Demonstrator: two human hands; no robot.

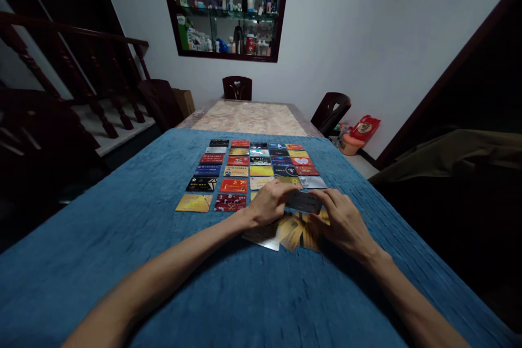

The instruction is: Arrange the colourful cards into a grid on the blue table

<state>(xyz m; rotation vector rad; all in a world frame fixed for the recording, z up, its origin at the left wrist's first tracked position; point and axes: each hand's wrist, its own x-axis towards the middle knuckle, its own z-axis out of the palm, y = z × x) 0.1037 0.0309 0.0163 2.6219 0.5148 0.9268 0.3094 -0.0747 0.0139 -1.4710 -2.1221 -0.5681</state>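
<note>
Pinching a dark grey card with fingers nearly closed, at its left end with the left hand and at its right end with the right hand. Running left to right along the long axis (dipping slightly toward the right end), about equally close to either hand. Seemingly raised just above fanned yellow cards on the near side; cannot tell whether touching these too. Bordered, far and left, by rows of cards on a blue cloth.
</note>
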